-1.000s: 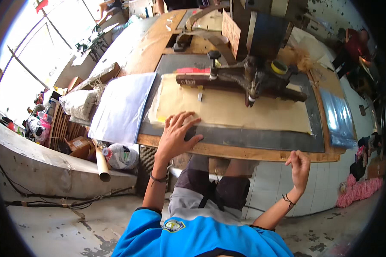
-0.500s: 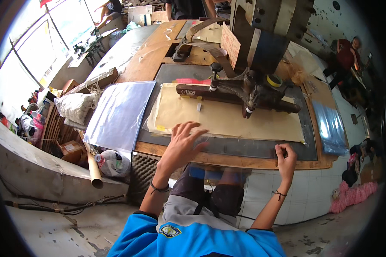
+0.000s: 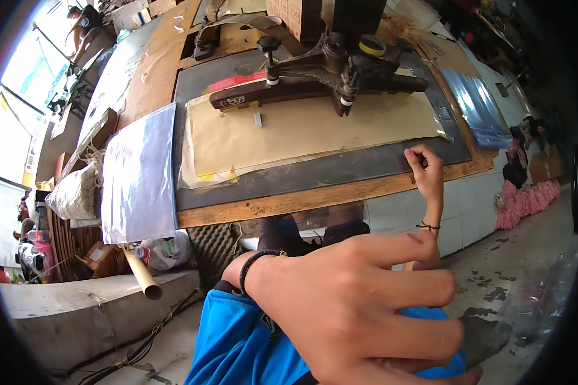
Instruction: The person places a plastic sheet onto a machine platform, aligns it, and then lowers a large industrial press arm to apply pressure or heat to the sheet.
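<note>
My left hand (image 3: 366,301) is large and close in the lower middle, in front of my blue shirt. Its fingers are apart and slightly bent, with nothing seen in them. Over the front right edge of the worktable (image 3: 289,203), my right hand (image 3: 428,172) is closed, thumb against curled fingers; anything inside is hidden. Beyond it lies a tan sheet (image 3: 315,131) on a dark grey board (image 3: 359,170). A dark bar (image 3: 237,98) on a black metal bracket (image 3: 327,64) crosses above the sheet's far part. A small pale block (image 3: 258,120) rests on the sheet.
A stack of transparent plastic sheets (image 3: 138,173) overhangs the table's left side; bluish plastic (image 3: 475,106) lies at the right. A tape roll (image 3: 371,45) sits on the bracket. A cardboard tube (image 3: 141,273) leans below left. Pink bundles (image 3: 526,202) lie on the floor. Another person (image 3: 87,29) sits far left.
My left hand has left the front of the tan sheet and come up close to the camera. My right hand stays near the table's front right edge. The view has turned.
</note>
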Tool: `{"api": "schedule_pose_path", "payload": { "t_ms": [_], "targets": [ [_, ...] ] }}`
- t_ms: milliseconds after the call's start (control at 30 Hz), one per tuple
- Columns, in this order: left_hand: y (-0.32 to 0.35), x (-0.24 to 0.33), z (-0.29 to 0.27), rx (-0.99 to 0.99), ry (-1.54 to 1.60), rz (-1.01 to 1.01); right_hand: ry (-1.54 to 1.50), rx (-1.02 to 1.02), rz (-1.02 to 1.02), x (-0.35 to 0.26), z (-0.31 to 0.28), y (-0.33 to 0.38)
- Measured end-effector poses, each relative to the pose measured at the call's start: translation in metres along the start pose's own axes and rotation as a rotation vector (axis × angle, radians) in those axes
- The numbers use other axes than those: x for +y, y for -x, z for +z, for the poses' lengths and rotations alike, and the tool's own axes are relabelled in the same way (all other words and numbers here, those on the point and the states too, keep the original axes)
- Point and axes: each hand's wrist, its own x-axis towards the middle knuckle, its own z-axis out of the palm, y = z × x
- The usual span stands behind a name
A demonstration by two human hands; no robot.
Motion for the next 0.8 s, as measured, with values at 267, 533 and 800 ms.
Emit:
{"api": "schedule_pose_path", "payload": {
  "t_ms": [267,533,800],
  "targets": [
    [-0.006,0.023,-0.021,-0.045,0.301,-0.339,-0.004,-0.001,0.015,0.003,0.000,-0.001],
    [0.004,0.029,-0.038,-0.072,0.242,-0.302,-0.005,-0.030,0.053,-0.010,0.007,-0.005],
    [0.010,0.048,-0.062,-0.107,0.188,-0.309,0.161,-0.041,-0.134,-0.048,0.018,-0.016]
  ]
}}
